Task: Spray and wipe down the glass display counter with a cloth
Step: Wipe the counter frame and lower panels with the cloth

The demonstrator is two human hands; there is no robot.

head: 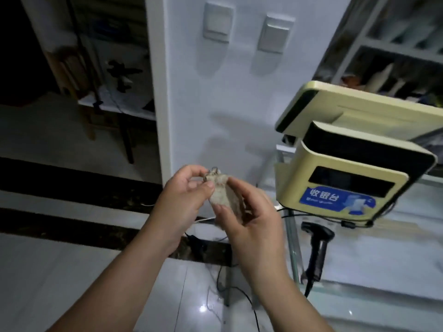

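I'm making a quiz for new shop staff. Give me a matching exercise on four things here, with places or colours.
Things: 1 cloth; 2 barcode scanner; 3 cashier terminal; 4 wall switches.
Matches: A black, beneath the terminal; B held by left hand and right hand; C cream, blue sticker; D on the white pillar.
Pairs: 1-B; 2-A; 3-C; 4-D.

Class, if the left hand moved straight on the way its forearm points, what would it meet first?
The left hand pinches the cloth; pushing on, it would likely meet the right hand next. Depth is unclear.
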